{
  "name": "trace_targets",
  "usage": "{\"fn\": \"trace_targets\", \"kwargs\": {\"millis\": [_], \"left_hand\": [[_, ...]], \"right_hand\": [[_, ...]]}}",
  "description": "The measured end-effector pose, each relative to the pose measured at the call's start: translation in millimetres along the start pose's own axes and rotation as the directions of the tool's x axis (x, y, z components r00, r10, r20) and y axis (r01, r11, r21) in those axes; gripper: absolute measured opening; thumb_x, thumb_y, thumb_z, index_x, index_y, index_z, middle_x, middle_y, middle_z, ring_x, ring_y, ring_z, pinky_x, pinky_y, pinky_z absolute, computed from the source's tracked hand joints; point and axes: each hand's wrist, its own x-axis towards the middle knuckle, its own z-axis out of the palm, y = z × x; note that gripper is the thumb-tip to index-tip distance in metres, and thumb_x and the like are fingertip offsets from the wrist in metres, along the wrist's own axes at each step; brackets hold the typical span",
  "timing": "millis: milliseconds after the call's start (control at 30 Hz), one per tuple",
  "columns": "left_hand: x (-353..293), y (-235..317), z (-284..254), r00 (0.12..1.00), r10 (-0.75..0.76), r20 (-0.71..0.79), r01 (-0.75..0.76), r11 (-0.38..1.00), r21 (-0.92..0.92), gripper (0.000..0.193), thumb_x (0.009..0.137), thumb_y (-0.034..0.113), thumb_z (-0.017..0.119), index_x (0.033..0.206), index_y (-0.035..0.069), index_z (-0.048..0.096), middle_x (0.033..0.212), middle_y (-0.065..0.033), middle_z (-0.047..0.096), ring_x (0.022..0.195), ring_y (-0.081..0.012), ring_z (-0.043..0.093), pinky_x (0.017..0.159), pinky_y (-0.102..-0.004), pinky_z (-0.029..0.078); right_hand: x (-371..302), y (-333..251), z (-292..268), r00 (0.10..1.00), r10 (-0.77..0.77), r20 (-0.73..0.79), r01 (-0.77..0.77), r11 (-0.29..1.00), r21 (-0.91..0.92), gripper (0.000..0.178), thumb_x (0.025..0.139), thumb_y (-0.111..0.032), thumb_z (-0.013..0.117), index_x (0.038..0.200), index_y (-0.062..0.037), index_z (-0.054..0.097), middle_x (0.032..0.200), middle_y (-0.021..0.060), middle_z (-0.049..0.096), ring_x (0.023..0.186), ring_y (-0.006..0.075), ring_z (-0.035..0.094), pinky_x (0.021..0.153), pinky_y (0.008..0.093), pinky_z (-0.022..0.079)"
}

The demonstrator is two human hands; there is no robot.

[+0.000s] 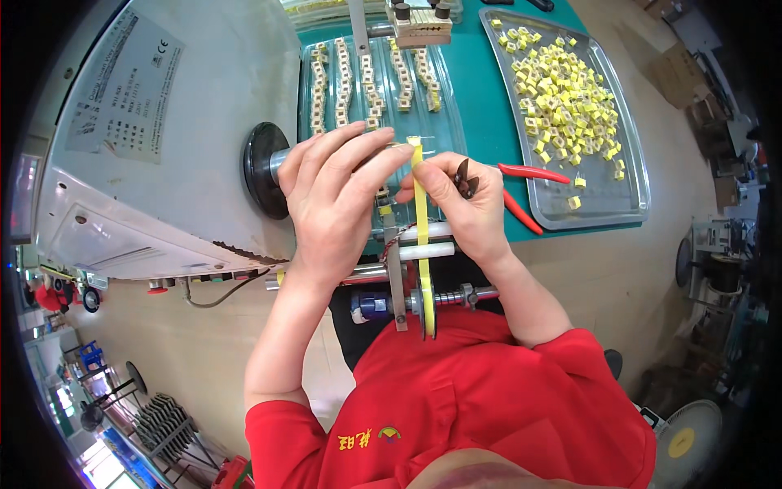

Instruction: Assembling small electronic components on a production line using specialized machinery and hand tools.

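A strip of yellow tape runs up from a tape roll near my body. My right hand pinches the strip near its upper end. The same hand carries red-handled nippers, their dark jaws showing by the thumb. My left hand is curled over the machine's shaft, its thumb tip at the tape's upper end. What lies under its fingers is hidden. Behind the hands, rows of small bobbins lie in a clear tray.
A grey machine with a black handwheel stands at left. On the green table at right, a metal tray holds many yellow-wrapped bobbins. A bracket with a clamp block rises at the back. White rollers sit below the hands.
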Motion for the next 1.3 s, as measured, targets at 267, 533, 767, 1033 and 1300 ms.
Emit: {"fn": "trace_targets", "kwargs": {"millis": [267,533,767,1033,1300], "left_hand": [[12.1,6.7,-0.8,0.996,-0.025,0.086,0.011,0.985,0.171,0.035,0.072,0.007,0.062,0.105,0.018,0.067,0.099,0.0012,0.062,0.096,-0.0201,0.059,0.087,-0.0374,0.037],[43.6,5.6,-13.3,0.945,-0.121,0.304,0.157,0.983,-0.097,0.026,0.071,0.02,0.07,0.094,0.01,0.066,0.08,-0.0033,0.065,0.071,-0.0196,0.062,0.071,-0.0299,0.042],[44.0,2.5,-16.2,0.907,-0.2,0.371,0.223,0.975,-0.021,0.025,0.071,0.022,0.074,0.092,0.01,0.067,0.08,-0.0042,0.068,0.071,-0.0207,0.064,0.07,-0.029,0.043],[44.5,2.8,-12.3,0.921,-0.197,0.338,0.227,0.972,-0.053,0.022,0.071,0.022,0.07,0.089,0.009,0.067,0.077,-0.0041,0.067,0.071,-0.0217,0.064,0.068,-0.0319,0.045],[42.2,0.9,-9.5,0.957,-0.144,0.252,0.161,0.986,-0.047,0.013,0.076,0.018,0.062,0.084,0.009,0.067,0.073,-0.0045,0.066,0.07,-0.0231,0.065,0.067,-0.0345,0.046]], "right_hand": [[5.9,-0.8,-0.4,1.0,-0.006,0.019,0.007,1.0,-0.027,0.021,0.096,-0.016,0.061,0.089,0.0024,0.065,0.079,0.0029,0.068,0.072,0.0063,0.063,0.063,0.0202,0.047],[5.5,4.8,-26.4,1.0,-0.003,-0.013,0.001,0.993,-0.117,0.015,0.093,-0.014,0.065,0.093,0.0009,0.064,0.088,0.0027,0.066,0.074,0.0047,0.053,0.066,0.0202,0.042],[27.7,-15.9,-12.9,0.955,-0.29,0.064,0.294,0.892,-0.343,0.031,0.085,-0.001,0.065,0.115,-0.0015,0.057,0.12,0.0058,0.056,0.086,0.0078,0.047,0.074,0.0193,0.043],[41.6,-18.3,-6.3,0.976,-0.205,0.069,0.217,0.938,-0.271,0.032,0.087,-0.007,0.065,0.118,-0.0016,0.059,0.103,0.0044,0.061,0.08,0.0054,0.05,0.066,0.0174,0.041],[40.7,-8.9,-2.3,0.996,0.039,0.078,-0.05,0.988,0.146,0.043,0.092,-0.012,0.056,0.133,-0.0024,0.048,0.112,0.0034,0.062,0.057,-0.0025,0.035,0.045,0.0167,0.02]]}}
